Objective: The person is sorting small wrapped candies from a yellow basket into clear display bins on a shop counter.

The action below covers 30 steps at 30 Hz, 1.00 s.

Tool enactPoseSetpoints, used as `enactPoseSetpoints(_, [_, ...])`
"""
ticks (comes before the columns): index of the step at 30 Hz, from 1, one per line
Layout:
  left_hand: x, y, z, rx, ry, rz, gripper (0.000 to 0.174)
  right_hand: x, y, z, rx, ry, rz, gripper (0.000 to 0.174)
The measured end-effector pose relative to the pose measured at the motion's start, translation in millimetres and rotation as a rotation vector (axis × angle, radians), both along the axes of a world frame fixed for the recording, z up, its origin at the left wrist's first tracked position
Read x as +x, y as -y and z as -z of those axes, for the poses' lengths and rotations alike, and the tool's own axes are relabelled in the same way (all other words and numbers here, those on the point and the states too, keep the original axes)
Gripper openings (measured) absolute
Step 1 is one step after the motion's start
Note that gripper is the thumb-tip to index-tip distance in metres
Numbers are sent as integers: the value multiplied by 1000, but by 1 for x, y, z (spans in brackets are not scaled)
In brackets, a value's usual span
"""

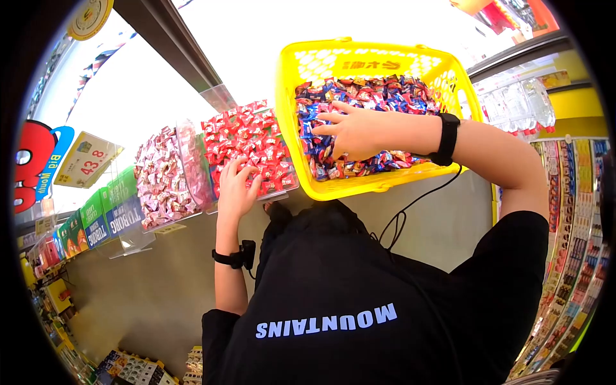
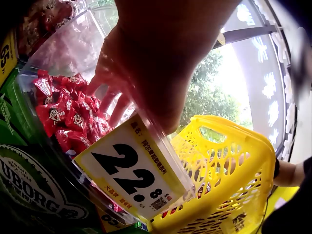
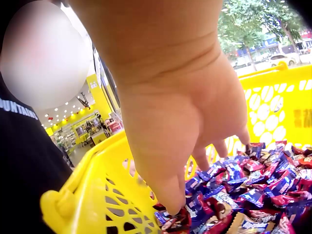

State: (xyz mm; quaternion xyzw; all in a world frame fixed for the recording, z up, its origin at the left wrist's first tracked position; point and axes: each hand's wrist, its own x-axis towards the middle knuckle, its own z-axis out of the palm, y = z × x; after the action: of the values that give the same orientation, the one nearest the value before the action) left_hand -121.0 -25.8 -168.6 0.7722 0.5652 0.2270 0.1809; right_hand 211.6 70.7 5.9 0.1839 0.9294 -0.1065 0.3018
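Observation:
My left hand [image 1: 236,192] rests with its fingers spread over red-wrapped candies [image 1: 247,138] in a clear bin. In the left wrist view, those fingers [image 2: 118,109] reach down among the candies behind a price card [image 2: 131,168] reading 22.8. To the right stands a yellow shopping basket [image 1: 290,122], filled with blue and red wrapped candies [image 1: 375,93]. Over this pile my right hand [image 1: 362,131] lies palm down, fingers fanned out. The right wrist view has its thumb and fingertips right at the wrappers [image 3: 234,178], with nothing visibly gripped.
Left of the red candies is a bin of pink-wrapped candies [image 1: 163,173]. Green cartons [image 1: 122,199] and a 43.8 price sign [image 1: 88,160] stand further left. Clear plastic containers [image 1: 520,106] are right of the basket. A black cable [image 1: 401,218] hangs from the right wrist.

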Motion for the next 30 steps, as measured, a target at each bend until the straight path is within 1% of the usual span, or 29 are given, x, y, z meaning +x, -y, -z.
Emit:
enactPoseSetpoints(1, [1,0,0,-8,3,-4,23,3,-5,6,75,70,-70,33])
enactPoseSetpoints(5, [2,0,-2,-21,-1,-34,25,31,-18,14,192,187,7,32])
enactPoseSetpoints(6, [3,1,-2,-20,-6,-40,25,32,-21,0,101,212,113,34])
enactPoseSetpoints(8, [2,1,0,-34,-12,-47,26,61,-30,10,-2,120,233,39])
enactPoseSetpoints(11, [3,-1,-1,-45,-18,-57,26,79,-31,11,0,74,253,42])
enactPoseSetpoints(14, [4,-1,-1,-52,-14,-53,27,91,-29,23,-23,-2,292,41])
enactPoseSetpoints(15, [4,-2,-1,-53,-12,-48,27,87,-27,18,-18,-10,300,41])
enactPoseSetpoints(18, [4,-2,-4,-38,-19,-45,26,80,-32,10,-13,-35,222,42])
enactPoseSetpoints(19, [5,-2,-6,-33,-20,-45,25,78,-31,10,-25,-154,219,40])
enactPoseSetpoints(22, [5,-1,-7,-42,-13,-50,25,57,-21,8,-67,-260,194,37])
enactPoseSetpoints(23, [5,-1,-6,-57,-6,-55,25,53,-17,16,-34,-258,166,35])
enactPoseSetpoints(26, [6,-2,-5,-81,10,-60,25,44,-6,38,49,-244,266,37])
enactPoseSetpoints(27, [5,-2,-6,-85,12,-61,25,42,-4,40,60,-261,330,38])
enactPoseSetpoints(30, [5,-2,-5,-59,18,-51,24,40,-13,36,59,-184,365,33])
